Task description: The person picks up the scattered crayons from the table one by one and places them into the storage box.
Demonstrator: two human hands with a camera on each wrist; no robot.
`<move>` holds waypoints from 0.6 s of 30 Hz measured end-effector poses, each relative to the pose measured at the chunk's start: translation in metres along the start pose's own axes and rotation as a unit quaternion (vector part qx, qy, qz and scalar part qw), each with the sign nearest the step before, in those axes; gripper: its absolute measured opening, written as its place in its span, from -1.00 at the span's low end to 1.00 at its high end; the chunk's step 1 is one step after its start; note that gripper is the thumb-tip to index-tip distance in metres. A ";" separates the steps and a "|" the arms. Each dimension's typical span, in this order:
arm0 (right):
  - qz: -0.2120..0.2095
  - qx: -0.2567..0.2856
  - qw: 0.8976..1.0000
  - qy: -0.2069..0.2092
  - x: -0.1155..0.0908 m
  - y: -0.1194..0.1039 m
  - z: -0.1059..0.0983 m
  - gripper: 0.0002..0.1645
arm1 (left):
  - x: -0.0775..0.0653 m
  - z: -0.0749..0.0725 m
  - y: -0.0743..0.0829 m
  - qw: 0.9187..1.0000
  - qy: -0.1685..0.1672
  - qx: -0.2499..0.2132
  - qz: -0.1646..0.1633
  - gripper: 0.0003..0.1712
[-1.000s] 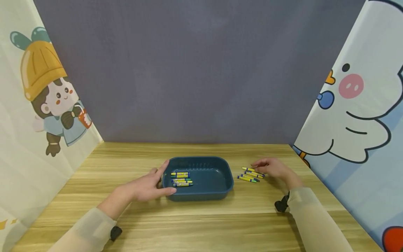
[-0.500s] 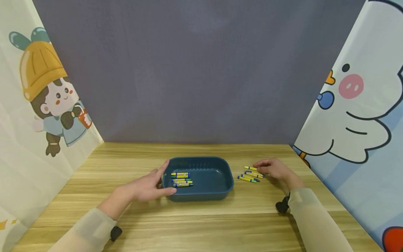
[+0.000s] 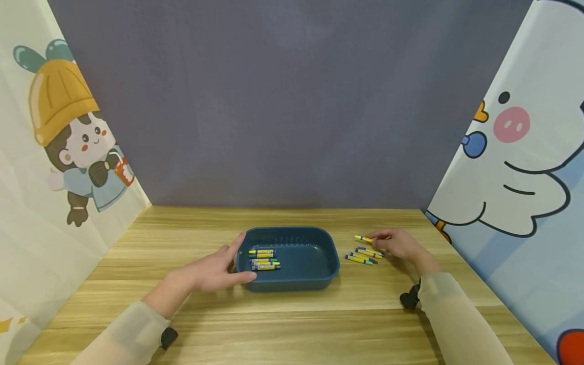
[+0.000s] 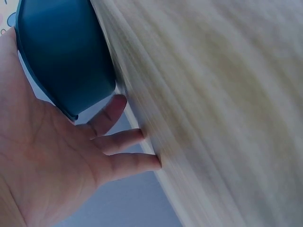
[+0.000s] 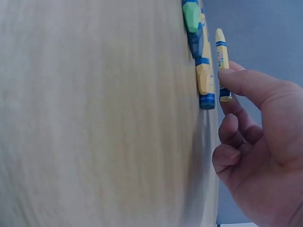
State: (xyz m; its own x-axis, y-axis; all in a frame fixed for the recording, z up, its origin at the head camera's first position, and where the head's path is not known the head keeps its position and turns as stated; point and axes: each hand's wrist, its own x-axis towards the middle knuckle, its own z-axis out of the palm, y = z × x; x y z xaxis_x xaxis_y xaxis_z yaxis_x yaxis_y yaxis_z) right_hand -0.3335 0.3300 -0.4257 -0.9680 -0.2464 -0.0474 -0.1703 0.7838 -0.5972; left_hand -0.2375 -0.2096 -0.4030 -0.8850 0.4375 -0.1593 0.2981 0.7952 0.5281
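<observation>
My right hand [image 3: 396, 243] pinches a yellow crayon [image 3: 363, 239] between thumb and fingertips. In the right wrist view this crayon [image 5: 221, 56] is raised off the table, its pale yellow tip pointing away from the hand. Several more crayons [image 3: 365, 257] lie in a loose pile just in front of it on the table. My left hand [image 3: 212, 268] rests spread against the left end of a dark blue tray [image 3: 296, 285], thumb and forefinger on its rim. The left wrist view shows other straight fingers [image 4: 135, 162] touching the tabletop beside the tray. Several crayons [image 3: 263, 260] lie in the tray's left part.
The wooden table [image 3: 292, 329] runs back to a grey panel [image 3: 292, 111]. Printed cartoon panels stand along the left and right sides. The tray stands between the two hands, left of the crayon pile.
My right hand has lifted the yellow crayon up and away from the pile, a little to the right. The left hand and tray look unmoved.
</observation>
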 end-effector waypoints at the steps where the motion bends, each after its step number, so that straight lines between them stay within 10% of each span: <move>1: 0.001 0.001 1.000 0.002 0.000 -0.001 0.000 -0.59 | 0.001 0.000 0.000 1.000 -0.001 -0.002 0.004 0.37; 18: -0.078 0.035 0.996 0.026 0.003 -0.079 -0.004 -0.56 | 0.003 0.000 -0.001 1.000 -0.013 -0.012 0.005 0.41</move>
State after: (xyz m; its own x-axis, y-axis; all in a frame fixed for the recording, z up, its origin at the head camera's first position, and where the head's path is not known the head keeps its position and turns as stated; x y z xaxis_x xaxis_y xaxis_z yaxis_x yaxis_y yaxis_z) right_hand -0.3239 0.2698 -0.3755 -0.9397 -0.3296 0.0911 -0.3071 0.6962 -0.6488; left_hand -0.2404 -0.2087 -0.4042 -0.8728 0.4556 -0.1751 0.2971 0.7806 0.5499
